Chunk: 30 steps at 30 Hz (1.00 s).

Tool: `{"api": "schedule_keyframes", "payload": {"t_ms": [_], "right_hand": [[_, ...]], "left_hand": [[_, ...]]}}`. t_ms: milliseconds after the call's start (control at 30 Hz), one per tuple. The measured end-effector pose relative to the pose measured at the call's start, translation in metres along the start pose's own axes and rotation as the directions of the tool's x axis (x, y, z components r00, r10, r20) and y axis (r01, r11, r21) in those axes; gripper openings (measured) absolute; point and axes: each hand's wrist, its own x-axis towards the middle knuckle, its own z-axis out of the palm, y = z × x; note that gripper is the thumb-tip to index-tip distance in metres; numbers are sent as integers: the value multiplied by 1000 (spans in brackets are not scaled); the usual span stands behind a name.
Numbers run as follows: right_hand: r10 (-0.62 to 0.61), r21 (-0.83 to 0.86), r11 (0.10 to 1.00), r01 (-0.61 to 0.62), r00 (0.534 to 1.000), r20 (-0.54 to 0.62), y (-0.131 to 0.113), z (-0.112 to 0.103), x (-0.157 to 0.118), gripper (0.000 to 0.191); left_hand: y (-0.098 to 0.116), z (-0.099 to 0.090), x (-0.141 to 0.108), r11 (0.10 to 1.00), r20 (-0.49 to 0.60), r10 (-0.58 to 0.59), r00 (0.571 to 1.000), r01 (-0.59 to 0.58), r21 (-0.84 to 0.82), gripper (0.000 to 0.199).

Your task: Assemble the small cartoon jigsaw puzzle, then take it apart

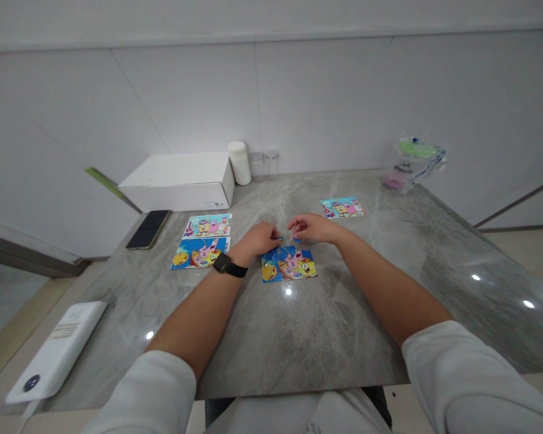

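Note:
A small blue cartoon jigsaw puzzle (294, 268) lies flat in front of me, its top edge uneven. My left hand (259, 239), with a black watch on the wrist, is closed at the puzzle's upper left, and a small blue bit shows at its fingertips. Just above the upper edge, my right hand (314, 228) is pinched around a small puzzle piece (295, 236) with blue and pale colours. To the left lies a printed picture sheet (203, 252) bearing the same blue scene below a light one. Another finished-looking cartoon picture (344, 208) rests farther back on the right.
On the grey marbled table (271, 337) stand a white box (176, 181), a white cylinder (239, 163) and two clear glasses (265, 166) at the back. A phone (148, 229) and white power bank (58, 349) lie left. A plastic bag (411, 166) sits back right.

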Motion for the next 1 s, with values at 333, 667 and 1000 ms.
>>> {"api": "schedule_keyframes", "payload": {"t_ms": [333, 667, 1000], "right_hand": [[-124, 55, 990, 129, 989, -77, 10, 3, 8, 44], [-227, 131, 962, 240, 968, -104, 16, 5, 12, 39], [-114, -293, 954, 60, 979, -170, 12, 9, 9, 30]], "left_hand": [[13, 3, 3, 965, -214, 14, 977, -69, -253, 26], [9, 4, 6, 944, -164, -29, 986, -27, -328, 19], [-15, -9, 8, 966, 4, -126, 992, 124, -227, 23]]}}
